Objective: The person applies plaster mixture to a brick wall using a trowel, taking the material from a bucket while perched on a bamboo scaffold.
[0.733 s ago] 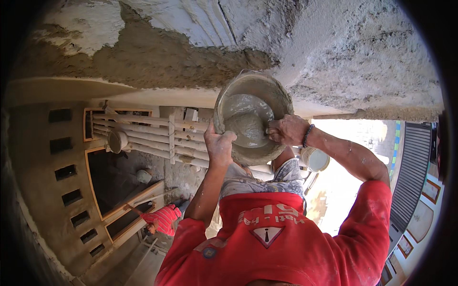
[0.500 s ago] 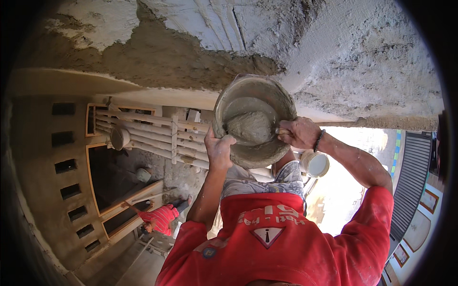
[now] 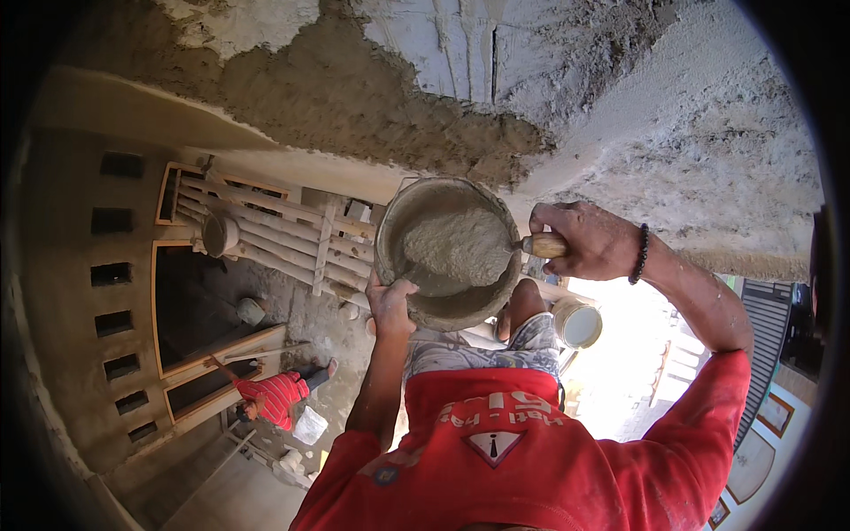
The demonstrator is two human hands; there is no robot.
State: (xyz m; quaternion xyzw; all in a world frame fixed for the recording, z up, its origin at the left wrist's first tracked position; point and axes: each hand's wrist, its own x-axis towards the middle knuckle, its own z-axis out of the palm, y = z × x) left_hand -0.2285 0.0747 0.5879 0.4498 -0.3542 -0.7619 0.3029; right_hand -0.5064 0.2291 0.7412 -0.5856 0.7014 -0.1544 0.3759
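Observation:
A bucket (image 3: 413,311) crusted with grey mortar is held out in front of me. My left hand (image 3: 390,303) grips its lower-left rim. My right hand (image 3: 584,241) is closed round the wooden handle (image 3: 549,245) of a tool, probably a trowel, whose blade is hidden under a heaped load of wet mortar (image 3: 456,243) at the bucket's mouth. Beyond the bucket is a rough surface with a band of fresh grey plaster (image 3: 381,115) beside older, flaking white coating (image 3: 637,159).
Wooden poles (image 3: 274,239) form a platform, with buckets (image 3: 220,233) (image 3: 577,326) on it. Below left, a person in a red striped shirt (image 3: 270,398) reaches toward a wooden-framed opening (image 3: 204,301). A ribbed metal gate (image 3: 766,345) stands at right.
The bucket has shifted down and left in view. My right hand has moved rightward, showing more of the wooden handle, and the mortar heap now rides higher on the tool.

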